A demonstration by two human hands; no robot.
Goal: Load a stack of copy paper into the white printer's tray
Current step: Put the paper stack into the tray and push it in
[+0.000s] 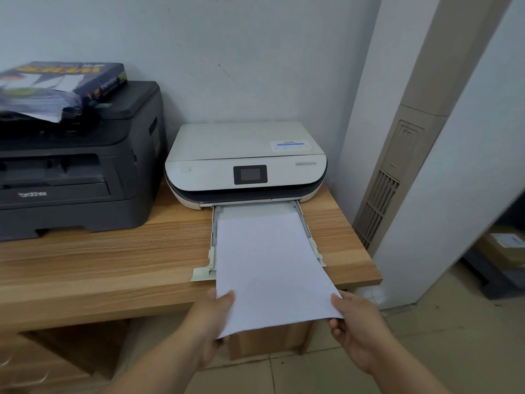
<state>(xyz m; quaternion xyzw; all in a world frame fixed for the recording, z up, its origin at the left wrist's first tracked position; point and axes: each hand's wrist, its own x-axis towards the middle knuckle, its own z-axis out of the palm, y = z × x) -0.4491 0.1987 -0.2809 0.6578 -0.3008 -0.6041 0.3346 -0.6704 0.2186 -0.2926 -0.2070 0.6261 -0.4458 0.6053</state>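
Copy paper (270, 265) lies partly in the pulled-out tray (213, 251) of the white printer (244, 163), its far edge short of the printer's slot and its near end jutting past the wooden desk's (113, 251) front edge. Your left hand (213, 319) pinches the stack's near-left corner, thumb on top and fingers beneath; your right hand (355, 325) grips the near-right corner the same way. The white printer sits towards the desk's right end, close to the wall. A black Brother printer (76, 166) stands at the desk's left, just beside it, with an opened ream wrapper (56, 83) resting on top. A cardboard box (267, 342) sits on the floor under the desk's front edge.
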